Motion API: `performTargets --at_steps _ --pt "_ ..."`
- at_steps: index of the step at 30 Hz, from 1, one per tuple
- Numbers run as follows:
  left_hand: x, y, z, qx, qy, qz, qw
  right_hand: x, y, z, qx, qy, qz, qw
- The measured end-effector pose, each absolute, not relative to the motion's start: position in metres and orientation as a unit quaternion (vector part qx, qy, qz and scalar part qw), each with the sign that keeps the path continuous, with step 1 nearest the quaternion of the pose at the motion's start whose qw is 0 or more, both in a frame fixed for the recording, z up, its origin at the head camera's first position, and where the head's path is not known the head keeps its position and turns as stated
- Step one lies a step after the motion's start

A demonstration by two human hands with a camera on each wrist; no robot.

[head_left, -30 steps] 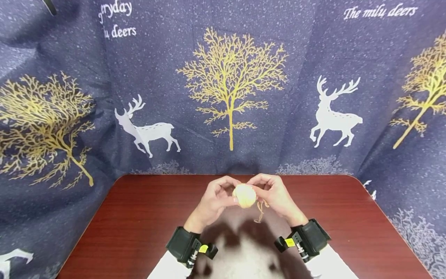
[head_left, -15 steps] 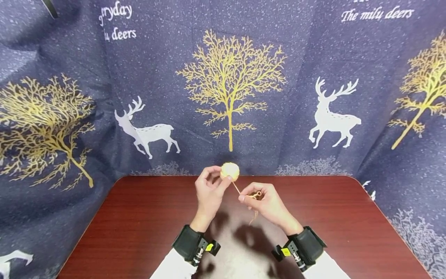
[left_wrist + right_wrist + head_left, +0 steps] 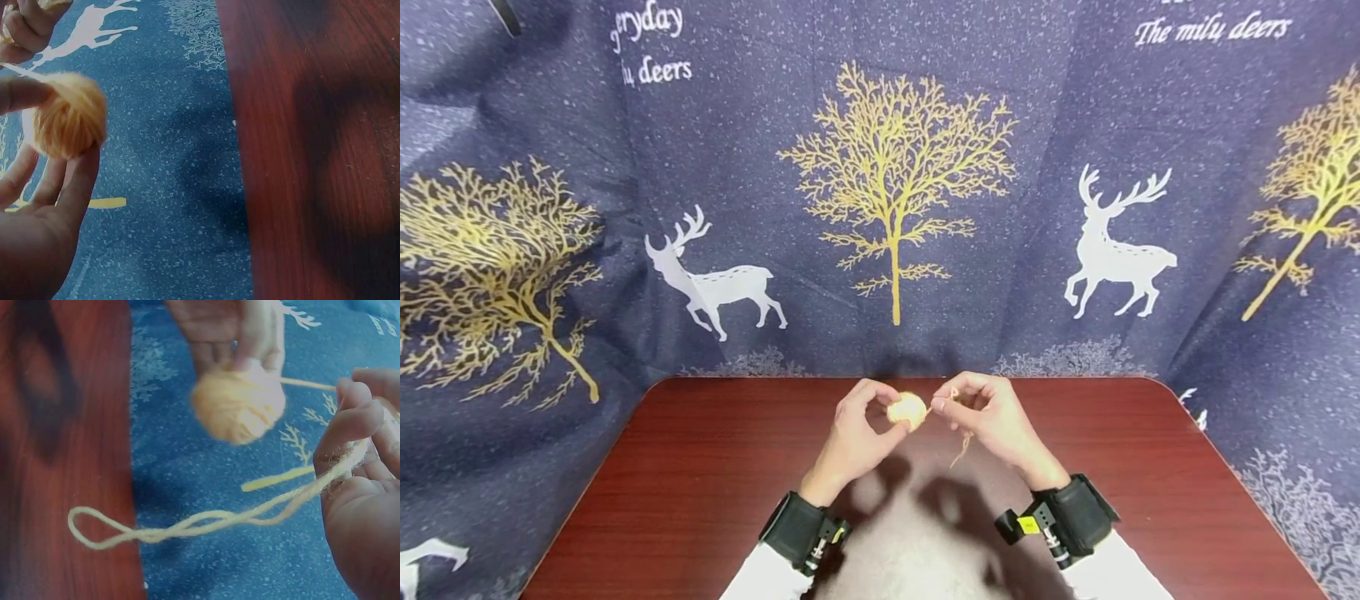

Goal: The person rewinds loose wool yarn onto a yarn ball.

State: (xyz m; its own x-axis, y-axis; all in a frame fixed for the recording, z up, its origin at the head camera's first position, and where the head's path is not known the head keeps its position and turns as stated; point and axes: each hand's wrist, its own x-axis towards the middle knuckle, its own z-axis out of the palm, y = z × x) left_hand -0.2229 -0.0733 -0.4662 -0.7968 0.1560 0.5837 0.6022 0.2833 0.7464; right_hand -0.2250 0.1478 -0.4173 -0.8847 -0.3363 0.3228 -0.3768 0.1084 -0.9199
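Observation:
A small ball of pale yellow yarn (image 3: pixel 907 411) is held above the table by my left hand (image 3: pixel 856 433), thumb on one side and fingers on the other. In the left wrist view the wound strands of the yarn ball (image 3: pixel 72 122) show clearly. To its right, my right hand (image 3: pixel 992 421) pinches the yarn strand (image 3: pixel 306 383), which runs taut from the ball to the fingertips. A loose, twisted tail of yarn (image 3: pixel 206 526) hangs from the right hand and ends in a loop.
Below the hands lies a reddish-brown wooden table (image 3: pixel 700 483), with hand shadows on it. Behind it hangs a dark blue cloth (image 3: pixel 970 317) printed with trees and deer. Each wrist wears a black strap with a camera (image 3: pixel 1060 517).
The hands first moved apart, the ball rising to the left with a longer strand between them. Now the ball is lower again and the right hand is closer to it, raised slightly.

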Motion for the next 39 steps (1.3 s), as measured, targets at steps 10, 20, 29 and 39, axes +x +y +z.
performTargets --at_steps 10,20,29,39 --pt "-0.212 -0.072 -0.452 -0.338 -0.59 -0.733 0.0 -0.235 0.149 -0.418 0.202 -0.708 0.676 -0.004" --pt "-0.208 -0.067 -0.439 -0.283 -0.435 -0.855 -0.014 -0.228 0.138 -0.433 0.218 -0.706 0.674 -0.03" --pt "-0.206 -0.06 -0.432 -0.186 -0.427 -0.885 -0.001 -0.222 0.128 -0.437 0.228 -0.719 0.656 -0.019" --pt "-0.209 -0.057 -0.428 -0.085 -0.42 -0.903 0.02 -0.219 0.128 -0.437 0.218 -0.724 0.654 -0.026"
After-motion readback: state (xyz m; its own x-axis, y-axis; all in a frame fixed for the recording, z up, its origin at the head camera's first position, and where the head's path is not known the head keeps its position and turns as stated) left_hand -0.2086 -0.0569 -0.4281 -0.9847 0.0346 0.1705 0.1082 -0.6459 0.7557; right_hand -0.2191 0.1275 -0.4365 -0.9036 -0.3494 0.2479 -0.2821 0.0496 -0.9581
